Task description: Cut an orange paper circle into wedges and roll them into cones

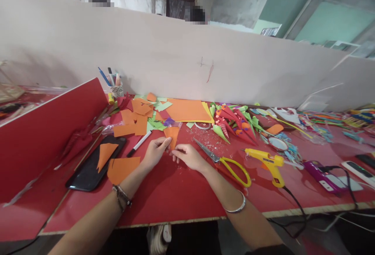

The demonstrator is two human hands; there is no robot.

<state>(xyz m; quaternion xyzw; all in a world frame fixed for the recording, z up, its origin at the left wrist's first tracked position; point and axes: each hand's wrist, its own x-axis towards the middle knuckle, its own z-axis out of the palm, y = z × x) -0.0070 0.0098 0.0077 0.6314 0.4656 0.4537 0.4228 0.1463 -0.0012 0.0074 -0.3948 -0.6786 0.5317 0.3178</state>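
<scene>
Between my two hands is a small orange paper cone (pixel 172 133), its wide end pointing away from me and its narrow end towards me. My left hand (pixel 156 151) pinches its left side between thumb and fingers. At the lower tip, my right hand (pixel 187 156) has thumb and fingers closed on the paper. Left of my hands lie a black-and-white marker (pixel 139 144) and a cut orange paper piece (pixel 124 169). Another orange wedge (pixel 106 154) rests on a black phone (pixel 88 175). Scissors with yellow handles (pixel 224 161) lie to the right of my right hand.
A yellow glue gun (pixel 268 163) with a cord lies at right, near a purple power strip (pixel 322 175). Finished paper cones (pixel 231 120) are heaped behind the scissors. Orange sheets (pixel 184 109) lie at the back by a pen cup (pixel 117 89). A red panel (pixel 52 138) stands left.
</scene>
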